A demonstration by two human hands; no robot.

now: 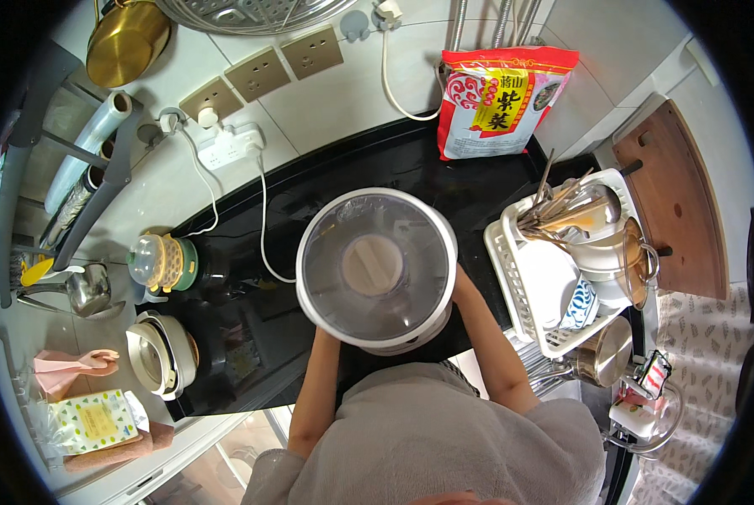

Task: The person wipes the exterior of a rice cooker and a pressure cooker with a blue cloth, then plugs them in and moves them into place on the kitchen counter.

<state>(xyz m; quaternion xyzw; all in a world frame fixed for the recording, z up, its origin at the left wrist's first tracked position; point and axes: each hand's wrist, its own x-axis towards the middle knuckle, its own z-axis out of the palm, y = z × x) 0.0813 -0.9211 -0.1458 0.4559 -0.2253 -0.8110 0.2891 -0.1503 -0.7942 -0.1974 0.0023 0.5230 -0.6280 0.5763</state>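
A round white electric appliance with a transparent lid and a beige knob (374,265) stands on the black countertop (364,167), right before me. Its white rim hides both my hands. My left forearm reaches up to its lower left side, and my right forearm reaches up to its right side, where only the wrist shows. Whether the fingers grip the appliance or only touch it cannot be seen. A white cord (264,221) runs from its left side to a power strip (232,146) by the wall sockets.
Right: a white dish rack (509,278) with bowls and chopsticks, and a steel pot (604,353). Back right: a red and white seaweed bag (497,139). Left: a green and yellow egg-cooker-like appliance (169,262), stacked white containers (162,353) and a tissue pack (93,421).
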